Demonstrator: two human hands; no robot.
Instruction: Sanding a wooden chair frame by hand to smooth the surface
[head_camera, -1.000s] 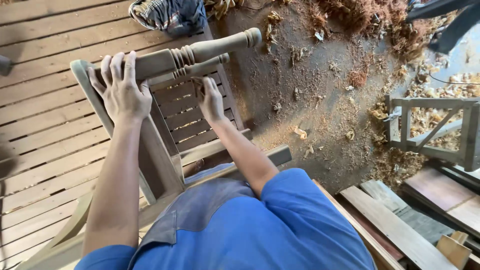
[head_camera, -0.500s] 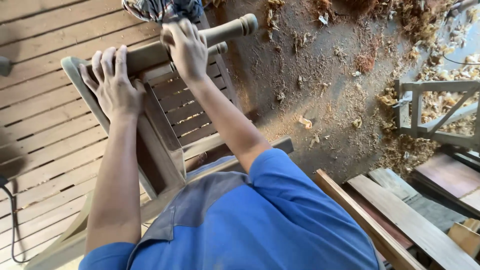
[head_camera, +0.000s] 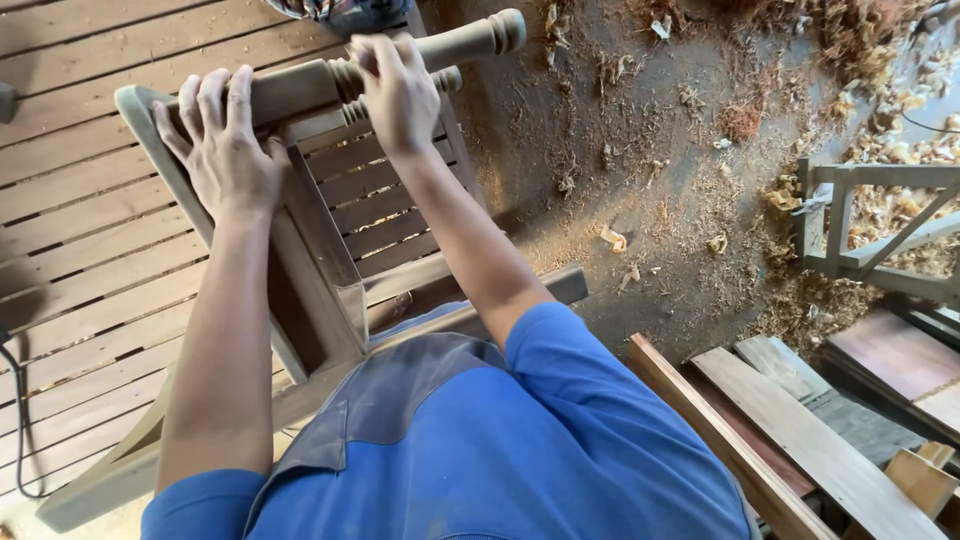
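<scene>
A wooden chair frame lies tipped over in front of me, its turned leg pointing up and to the right. My left hand presses flat on the square upper part of that leg, fingers spread over its top edge. My right hand is closed around the turned, ringed section of the same leg. Whether anything lies under the right palm is hidden. A second turned leg shows just behind the right hand. The slatted seat sits below my right forearm.
A slatted wooden floor fills the left side. Dirt ground with sawdust and shavings lies to the right. Another wooden frame stands at the far right, with loose planks at the lower right. A black cable runs along the left edge.
My right hand has moved from the seat slats up onto the turned leg and closed around it. My left hand has stayed on the leg's square part. The view has shifted slightly.
</scene>
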